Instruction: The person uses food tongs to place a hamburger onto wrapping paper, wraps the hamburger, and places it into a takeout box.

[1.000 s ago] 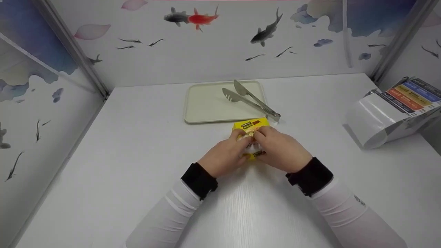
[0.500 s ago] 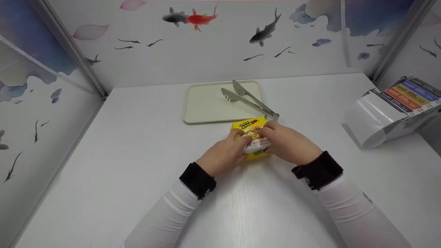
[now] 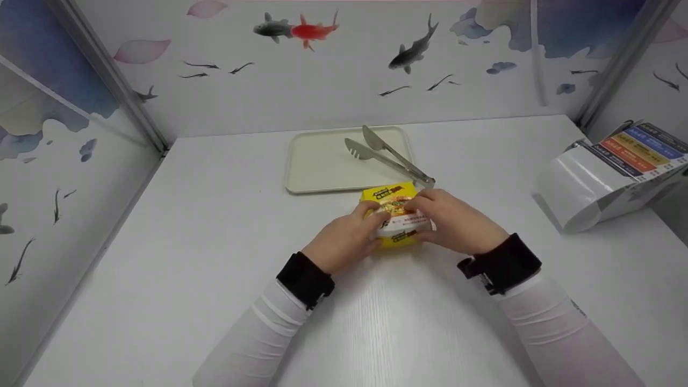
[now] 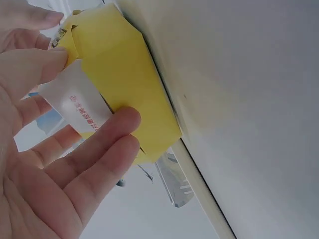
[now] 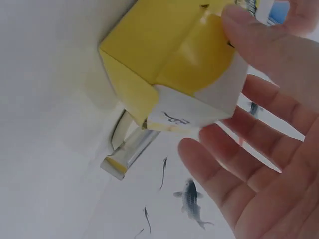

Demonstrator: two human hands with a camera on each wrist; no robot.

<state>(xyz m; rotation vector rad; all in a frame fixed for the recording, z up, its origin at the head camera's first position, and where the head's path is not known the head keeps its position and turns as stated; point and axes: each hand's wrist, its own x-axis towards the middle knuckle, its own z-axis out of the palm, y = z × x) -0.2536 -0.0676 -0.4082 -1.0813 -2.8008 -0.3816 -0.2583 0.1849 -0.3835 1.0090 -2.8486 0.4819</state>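
Between my hands, a yellow and white cardboard burger box point(image 3: 402, 221) stands on the white table, its lid down over the front. My left hand point(image 3: 344, 239) grips its left side, with the thumb on the lid's front and the fingertips at the top edge. On the other side my right hand point(image 3: 459, 220) holds the right end, thumb low and fingers over the lid. In the left wrist view the fingers spread along the yellow side of the burger box point(image 4: 124, 74). The right wrist view shows the thumb on the burger box point(image 5: 149, 55) and the fingers behind it.
Behind the burger box lies a cream tray point(image 3: 317, 166). Metal tongs point(image 3: 394, 163) lie across its right part, their hinged end past the rim near my right hand. A white carton with coloured stripes point(image 3: 586, 177) stands at the right table edge. Printed walls enclose the table.
My right hand has slid right from the middle of the lid to the box's right end, baring the printed lid. The left hand has barely moved.
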